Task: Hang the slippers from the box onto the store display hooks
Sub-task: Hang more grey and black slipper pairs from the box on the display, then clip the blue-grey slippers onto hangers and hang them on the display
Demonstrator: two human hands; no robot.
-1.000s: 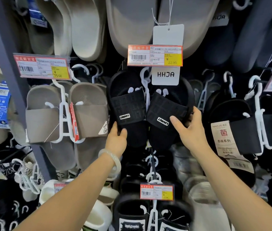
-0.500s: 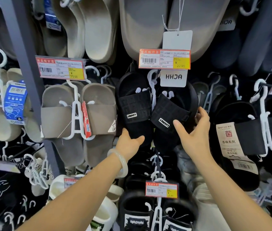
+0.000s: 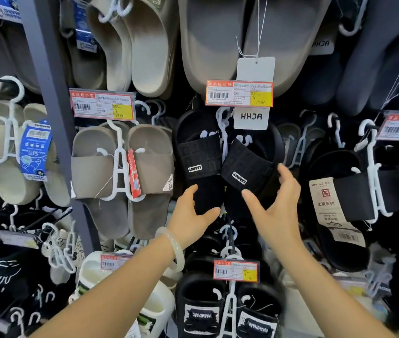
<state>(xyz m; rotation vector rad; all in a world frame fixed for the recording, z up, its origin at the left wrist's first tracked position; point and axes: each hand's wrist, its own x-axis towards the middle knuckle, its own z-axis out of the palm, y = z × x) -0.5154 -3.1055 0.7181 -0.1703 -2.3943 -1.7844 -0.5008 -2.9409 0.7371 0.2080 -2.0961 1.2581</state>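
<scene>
A pair of black slippers (image 3: 199,157) with white logo patches hangs on a white plastic hanger (image 3: 223,128) from a display hook under the 22.90 price tag (image 3: 239,93). My left hand (image 3: 191,215) is just below the left slipper's toe, fingers relaxed and spread, holding nothing. My right hand (image 3: 279,208) is beside and just below the right slipper (image 3: 249,172), fingers straight, palm toward it, apart from it or barely touching. The box is out of view.
Taupe slippers (image 3: 120,172) hang to the left beside a grey upright post (image 3: 54,113). Black slippers with a paper label (image 3: 328,203) hang to the right. More pairs fill the rows above and below, with another price tag (image 3: 236,270) under my hands.
Both hands have come off the black pair: the left slid down off the toe and the right opened and drew back. My view has shifted left.
</scene>
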